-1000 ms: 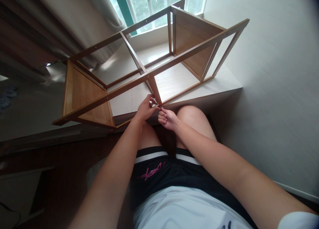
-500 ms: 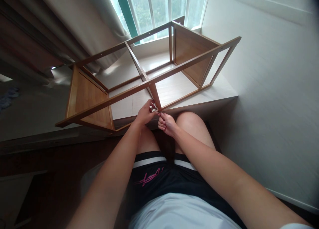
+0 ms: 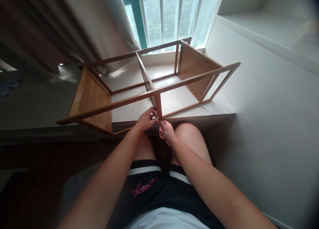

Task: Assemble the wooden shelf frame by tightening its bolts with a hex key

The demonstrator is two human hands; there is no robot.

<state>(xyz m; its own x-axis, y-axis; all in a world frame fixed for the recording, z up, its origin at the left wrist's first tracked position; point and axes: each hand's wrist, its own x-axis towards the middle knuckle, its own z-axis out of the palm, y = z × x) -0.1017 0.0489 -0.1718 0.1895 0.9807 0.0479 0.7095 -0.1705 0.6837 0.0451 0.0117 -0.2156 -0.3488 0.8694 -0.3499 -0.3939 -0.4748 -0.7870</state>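
A brown wooden shelf rack (image 3: 119,104) lies on its side on a pale ledge in front of me, with panels at both ends and a crosswise middle shelf (image 3: 158,104). At the near lower end of that middle shelf, my left hand (image 3: 146,118) has its fingers curled around the joint with the bottom rail. Just right of it, my right hand (image 3: 167,132) is closed in a pinch against the same joint. Whatever its fingertips hold is too small to make out. Both hands nearly touch each other, above my knees.
The pale ledge (image 3: 219,106) runs under the rack to a wall (image 3: 269,89) on the right. Behind stands a barred window (image 3: 161,19), with a beige curtain (image 3: 99,23) to its left. A crumpled cloth-like item (image 3: 10,86) lies at far left.
My view has tilted up, so the rack and window sit lower and more of the window shows. Both hands stay at the same joint, with little visible movement.
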